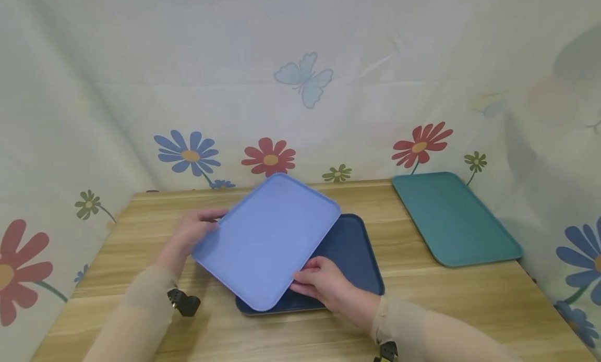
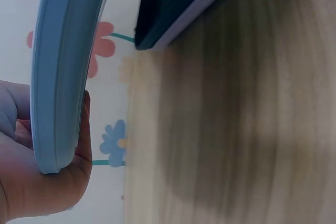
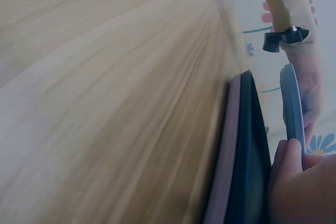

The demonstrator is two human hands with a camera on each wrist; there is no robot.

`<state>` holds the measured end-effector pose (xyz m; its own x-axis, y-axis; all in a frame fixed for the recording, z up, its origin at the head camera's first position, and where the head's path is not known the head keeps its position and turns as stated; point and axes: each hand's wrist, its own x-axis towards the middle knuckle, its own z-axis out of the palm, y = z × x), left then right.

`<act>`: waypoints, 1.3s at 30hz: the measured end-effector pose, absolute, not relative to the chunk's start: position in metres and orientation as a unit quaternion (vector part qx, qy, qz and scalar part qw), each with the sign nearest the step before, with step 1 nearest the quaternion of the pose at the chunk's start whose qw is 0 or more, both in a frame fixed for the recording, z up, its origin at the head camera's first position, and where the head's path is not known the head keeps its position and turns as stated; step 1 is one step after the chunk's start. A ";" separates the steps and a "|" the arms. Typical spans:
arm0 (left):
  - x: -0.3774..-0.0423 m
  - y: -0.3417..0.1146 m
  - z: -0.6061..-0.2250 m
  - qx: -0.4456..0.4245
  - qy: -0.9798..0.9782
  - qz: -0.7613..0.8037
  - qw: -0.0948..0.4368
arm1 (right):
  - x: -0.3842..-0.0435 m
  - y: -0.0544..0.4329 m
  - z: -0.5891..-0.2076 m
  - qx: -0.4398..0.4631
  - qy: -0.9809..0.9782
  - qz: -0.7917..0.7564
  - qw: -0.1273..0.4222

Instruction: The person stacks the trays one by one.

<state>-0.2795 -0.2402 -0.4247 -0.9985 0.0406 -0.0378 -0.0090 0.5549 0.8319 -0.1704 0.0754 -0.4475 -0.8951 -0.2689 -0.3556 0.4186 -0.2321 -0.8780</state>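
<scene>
A light blue rectangular tray [image 1: 269, 242] is held at a slant above the table, over a navy tray [image 1: 349, 252]. My left hand [image 1: 194, 229] grips its left edge; the left wrist view shows the palm and fingers wrapped round the blue rim [image 2: 58, 87]. Along the lower right edge, my right hand [image 1: 324, 284] pinches the rim between thumb and fingers, as the right wrist view confirms at the tray edge [image 3: 293, 103]. The navy tray lies on the table, partly hidden by the blue one. Beneath its dark rim shows a pale pinkish layer [image 3: 223, 166]; whether that is another tray I cannot tell.
A teal tray [image 1: 457, 218] lies at the right on the wood-grain table [image 1: 404, 320], near its far right edge. Behind the table hangs a pale cloth [image 1: 225, 80] printed with flowers and a butterfly. Small black devices [image 1: 185, 303] are worn on both wrists.
</scene>
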 end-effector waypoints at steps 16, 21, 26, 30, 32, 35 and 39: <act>-0.289 -0.229 -0.453 -0.004 0.873 0.486 0.037 | -0.169 0.081 -0.460 0.082 0.584 -0.775 0.229; -0.292 -0.230 -0.460 0.005 0.877 0.479 0.031 | -0.171 0.084 -0.458 0.083 0.591 -0.765 0.243; -0.293 -0.232 -0.468 0.016 0.885 0.465 0.030 | -0.174 0.087 -0.457 0.086 0.592 -0.758 0.262; -0.291 -0.231 -0.468 0.018 0.887 0.460 0.025 | -0.175 0.091 -0.457 0.076 0.589 -0.756 0.276; -0.290 -0.230 -0.468 0.018 0.887 0.460 0.024 | -0.176 0.095 -0.456 0.071 0.591 -0.753 0.281; -0.288 -0.228 -0.466 0.021 0.887 0.461 0.023 | -0.178 0.103 -0.455 0.064 0.598 -0.749 0.280; -0.286 -0.229 -0.465 0.027 0.880 0.474 0.010 | -0.187 0.118 -0.451 0.064 0.622 -0.739 0.250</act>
<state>-0.2857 -0.2290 -0.4652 -0.9983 0.0568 0.0087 0.0385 0.5485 0.8353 -0.1871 0.1182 -0.4508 -0.8668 -0.2906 -0.4053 0.4489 -0.1004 -0.8879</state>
